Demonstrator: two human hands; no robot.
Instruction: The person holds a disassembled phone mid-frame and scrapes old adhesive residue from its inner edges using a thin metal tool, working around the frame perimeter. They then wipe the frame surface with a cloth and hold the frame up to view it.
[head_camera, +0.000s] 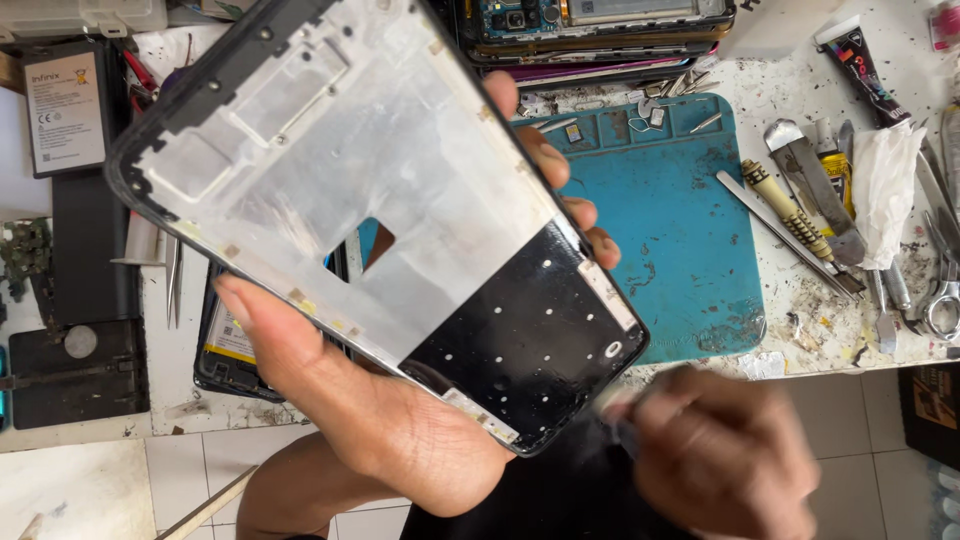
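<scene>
Holding a stripped phone frame (380, 210) up over the worktop (800, 310), left hand (390, 420) with fingers (545, 160) wrapped around its edges. Probably cleaning or scraping along the lower corner; steadying the frame seems called for. Right hand (720, 460) blurring just below that corner, grip impossible to tell. Blue repair mat (680, 230) beyond, small metal bits lying in its top tray slots.

This is a phone repair workshop: a stained white bench (800, 310) carries a blue work mat (680, 230) at centre right, scattered hand tools (800, 215) at right, and opened phones (590, 25) stacked along the top edge.
</scene>
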